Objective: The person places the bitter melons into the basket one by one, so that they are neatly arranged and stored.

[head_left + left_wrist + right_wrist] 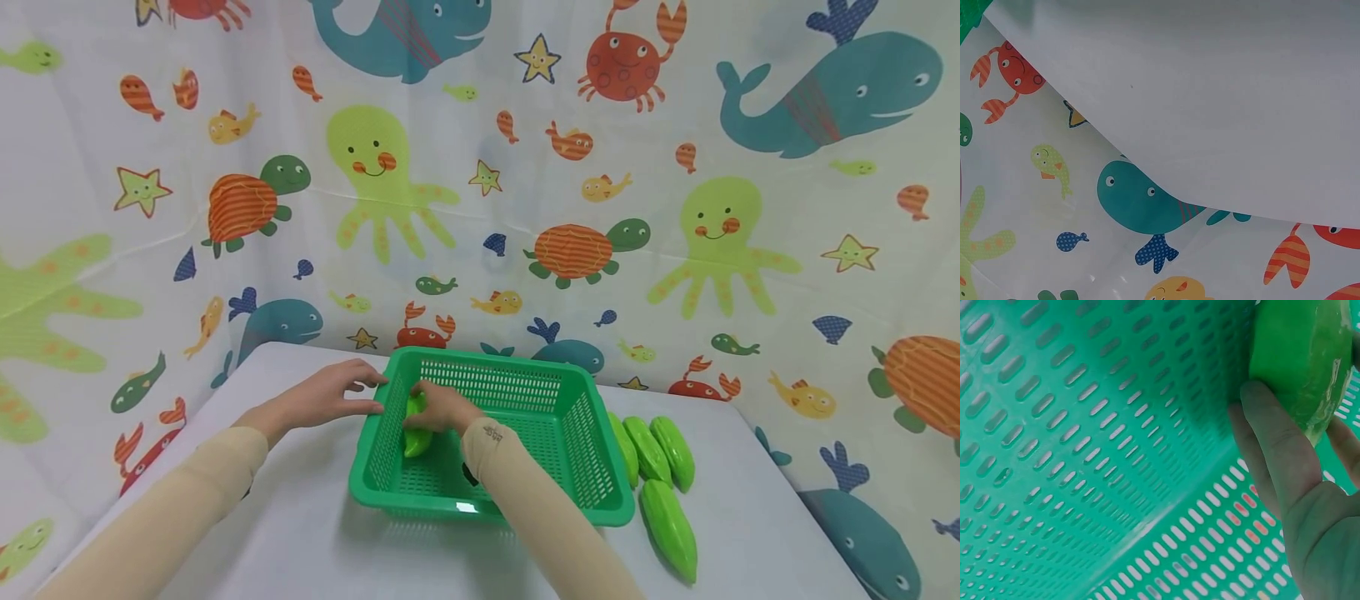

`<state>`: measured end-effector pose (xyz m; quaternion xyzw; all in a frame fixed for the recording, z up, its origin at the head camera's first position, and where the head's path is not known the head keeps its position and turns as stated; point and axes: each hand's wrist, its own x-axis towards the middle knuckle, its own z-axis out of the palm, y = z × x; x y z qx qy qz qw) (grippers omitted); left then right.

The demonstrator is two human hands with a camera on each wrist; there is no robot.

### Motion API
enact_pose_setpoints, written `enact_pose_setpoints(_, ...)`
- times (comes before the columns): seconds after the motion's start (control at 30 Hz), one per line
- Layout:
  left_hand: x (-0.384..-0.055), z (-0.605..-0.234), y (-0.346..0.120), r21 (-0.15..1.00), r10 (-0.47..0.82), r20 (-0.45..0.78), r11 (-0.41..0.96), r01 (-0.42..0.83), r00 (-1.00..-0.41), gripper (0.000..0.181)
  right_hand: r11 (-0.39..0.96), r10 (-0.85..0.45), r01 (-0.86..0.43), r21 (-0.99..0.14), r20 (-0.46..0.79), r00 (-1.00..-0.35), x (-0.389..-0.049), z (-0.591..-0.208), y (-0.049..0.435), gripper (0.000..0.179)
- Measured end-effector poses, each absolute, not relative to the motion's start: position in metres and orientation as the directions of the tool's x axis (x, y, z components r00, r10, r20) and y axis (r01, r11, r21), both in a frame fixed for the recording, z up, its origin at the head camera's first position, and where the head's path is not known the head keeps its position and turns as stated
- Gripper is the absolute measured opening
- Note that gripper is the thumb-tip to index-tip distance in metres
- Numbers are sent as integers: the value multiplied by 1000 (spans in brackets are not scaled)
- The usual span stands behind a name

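Observation:
A green plastic basket [491, 505] with slotted walls stands on the white table. Inside it, by the left wall, my right hand [444, 408] grips a glossy green fruit [417, 442], long and tapering to a point. In the right wrist view, the thumb and fingers lie around the fruit [1294, 359], close to the slotted wall [1066, 412]. My left hand [330, 396] is at the basket's left rim from outside, fingers loosely extended and tips right at the rim. The left wrist view leaves that hand out and catches only a corner of the basket [967, 15].
To the right of the basket lie several similar green fruits [670, 529], three of them side by side behind a nearer one. A white curtain [465, 217] printed with sea animals hangs behind and beside the table [300, 517].

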<state>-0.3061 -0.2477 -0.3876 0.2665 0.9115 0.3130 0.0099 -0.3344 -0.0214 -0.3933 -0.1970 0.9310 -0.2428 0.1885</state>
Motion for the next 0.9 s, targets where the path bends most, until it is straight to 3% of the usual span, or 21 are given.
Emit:
enact_pose_setpoints(0.7,-316,-392,-251,568,507,156,656,497,-848,55,845,-442,-283,-453,-294,-848,-337,-392,-28,59)
enact_pose_setpoints(0.9,-320,-392,-253,573,511,158,649,500,-845,56,820,-450,-269,-506,-279,-848,-341,-389,-25,59)
